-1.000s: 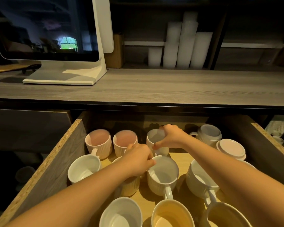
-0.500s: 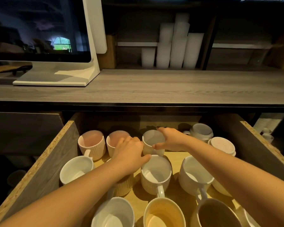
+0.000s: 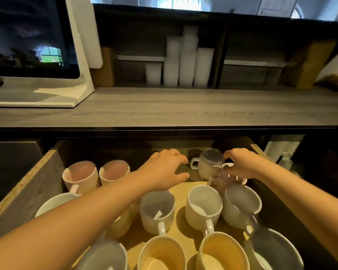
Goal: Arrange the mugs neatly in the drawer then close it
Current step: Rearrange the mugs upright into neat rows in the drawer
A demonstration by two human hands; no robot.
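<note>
Drawer (image 3: 27,184) open under the table (image 3: 183,108); left wall's chipboard edge runs diagonally at left, right wall edge just shows past the right wrist.

Both arms reach to the back of the drawer. Left hand (image 3: 164,170) hovers over the dark back-centre area, fingers spread and curled, holding nothing. Right hand (image 3: 242,164) is at back right, fingers bent down onto a blurred mug (image 3: 225,181) tilted beneath them; cannot tell if they actually grip it. Small rounded mug (image 3: 208,164) stands upright between the two hands, handle pointing left.

Free floor: a bare wood patch (image 3: 185,188) mid-drawer, in front of the left hand, and the dark strip along the back wall. Elsewhere the mugs sit close together.

Mugs visible, at least 13:
- 2 pink ribbed (image 3: 80,177), back left, side by side
- middle row: 3 white plus 2 partly hidden under the left arm
- front row: 4, two with yellowish interiors (image 3: 162,256)
- 2 at back right

On the table: 1 monitor (image 3: 33,38), clear cup stacks (image 3: 181,61) on the shelf behind.
</note>
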